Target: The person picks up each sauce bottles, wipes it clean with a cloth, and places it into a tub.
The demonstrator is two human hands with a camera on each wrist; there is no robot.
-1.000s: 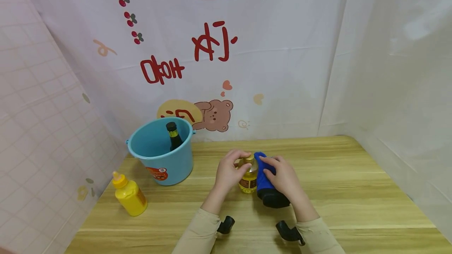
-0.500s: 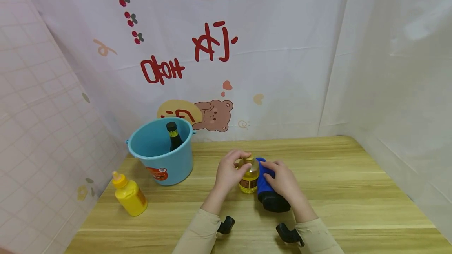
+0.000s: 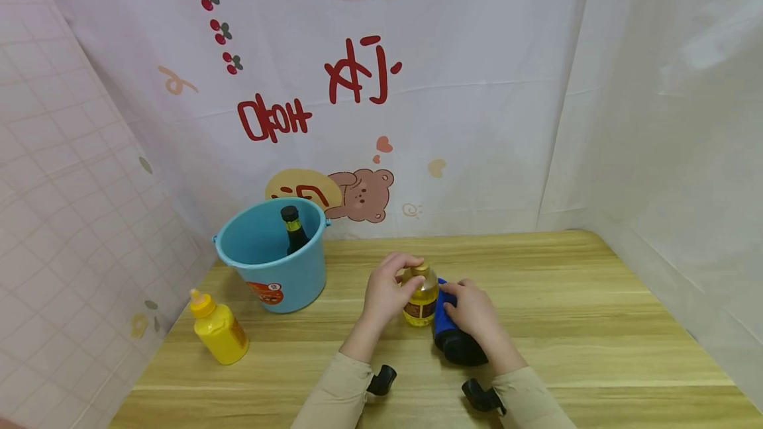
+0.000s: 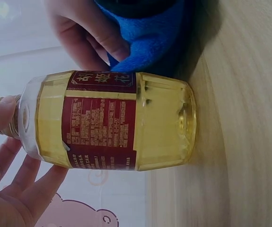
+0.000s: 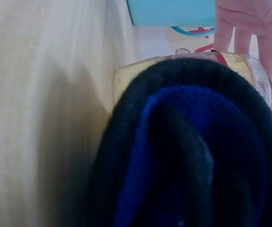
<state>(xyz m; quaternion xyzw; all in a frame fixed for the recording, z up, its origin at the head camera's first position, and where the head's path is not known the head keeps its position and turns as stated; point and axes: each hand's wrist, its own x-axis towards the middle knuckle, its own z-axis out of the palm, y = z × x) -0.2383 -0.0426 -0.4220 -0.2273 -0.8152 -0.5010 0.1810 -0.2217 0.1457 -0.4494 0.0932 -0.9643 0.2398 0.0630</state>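
Note:
A clear bottle of yellow oil (image 3: pixel 420 300) with a dark red label and gold cap stands upright on the table. My left hand (image 3: pixel 384 288) grips it by the cap and neck; the left wrist view has the thumb on the cap and the fingers behind the shoulder. Against the bottle's right side lies a blue plush cloth mitt (image 3: pixel 444 320) with a black cuff. My right hand (image 3: pixel 474 312) pinches the mitt between thumb and fingers. In the right wrist view the black cuff (image 5: pixel 192 68) gapes, showing blue lining, and hides most of the right hand and bottle.
A light blue bucket (image 3: pixel 301 283) at the back left holds a dark bottle (image 3: pixel 295 234) with a black cap. A yellow squeeze bottle (image 3: pixel 222 335) stands near the table's left edge. Printed curtains rise behind the wooden table (image 3: pixel 572 323).
My right hand and the blue mitt have slid down along the bottle's right side, toward me. The left hand keeps its hold, and the bottle stays in place.

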